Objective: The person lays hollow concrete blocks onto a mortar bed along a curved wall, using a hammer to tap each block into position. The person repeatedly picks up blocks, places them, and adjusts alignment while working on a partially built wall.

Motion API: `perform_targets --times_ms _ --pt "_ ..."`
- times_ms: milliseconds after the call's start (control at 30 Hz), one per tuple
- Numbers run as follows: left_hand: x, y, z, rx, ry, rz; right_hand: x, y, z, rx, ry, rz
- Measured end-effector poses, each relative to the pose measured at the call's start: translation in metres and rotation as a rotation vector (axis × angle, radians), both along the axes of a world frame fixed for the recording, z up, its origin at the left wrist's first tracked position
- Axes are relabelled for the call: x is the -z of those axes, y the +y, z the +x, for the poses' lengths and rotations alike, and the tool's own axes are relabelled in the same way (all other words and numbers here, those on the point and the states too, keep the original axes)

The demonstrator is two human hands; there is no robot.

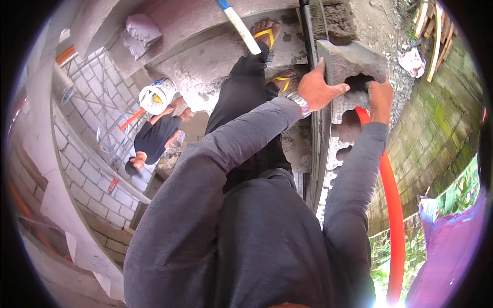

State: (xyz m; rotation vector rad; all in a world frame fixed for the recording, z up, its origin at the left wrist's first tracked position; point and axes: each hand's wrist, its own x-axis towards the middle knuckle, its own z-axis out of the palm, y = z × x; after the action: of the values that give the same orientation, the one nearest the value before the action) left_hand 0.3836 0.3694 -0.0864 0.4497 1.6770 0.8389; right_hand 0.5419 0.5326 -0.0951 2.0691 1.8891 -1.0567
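Observation:
A grey concrete hollow block (352,55) sits on top of a narrow wall at the upper right. My left hand (317,88), with a metal watch at its wrist, grips the block's left side, thumb and a finger spread over it. On the opposite side, my right hand (380,100) is closed over the block's edge beside a dark cavity; its fingertips are partly hidden. Just below, an orange-red flexible tube (393,205) comes out of an opening in the wall's blocks (351,126) and runs down past my right forearm.
Left of the wall, my feet in yellow-strapped sandals stand on a concrete ledge (190,66). A blue-and-white pole (239,25) crosses above. Lower left, another person (156,136) is near a white bucket (156,97). A mossy block wall (436,138) and wood strips (435,38) lie right.

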Motion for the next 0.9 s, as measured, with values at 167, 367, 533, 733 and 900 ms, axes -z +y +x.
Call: perform_targets --times_ms 167,367,533,733,900 --pt "-0.005 -0.001 -0.002 0.018 0.042 -0.034 -0.006 -0.002 -0.007 -0.057 -0.053 0.014" --pt "0.007 0.000 0.007 -0.018 0.020 0.040 0.024 0.000 0.023 -0.057 -0.019 -0.011" --pt "-0.022 0.017 -0.002 -0.009 -0.106 -0.056 -0.015 -0.003 -0.018 0.023 -0.144 -0.133" --pt "-0.066 0.017 -0.019 0.157 0.374 0.191 -0.020 -0.020 -0.010 -0.023 -0.270 0.068" --pt "-0.088 0.097 -0.027 0.751 0.820 0.435 -0.024 -0.033 -0.018 0.098 -0.101 0.204"
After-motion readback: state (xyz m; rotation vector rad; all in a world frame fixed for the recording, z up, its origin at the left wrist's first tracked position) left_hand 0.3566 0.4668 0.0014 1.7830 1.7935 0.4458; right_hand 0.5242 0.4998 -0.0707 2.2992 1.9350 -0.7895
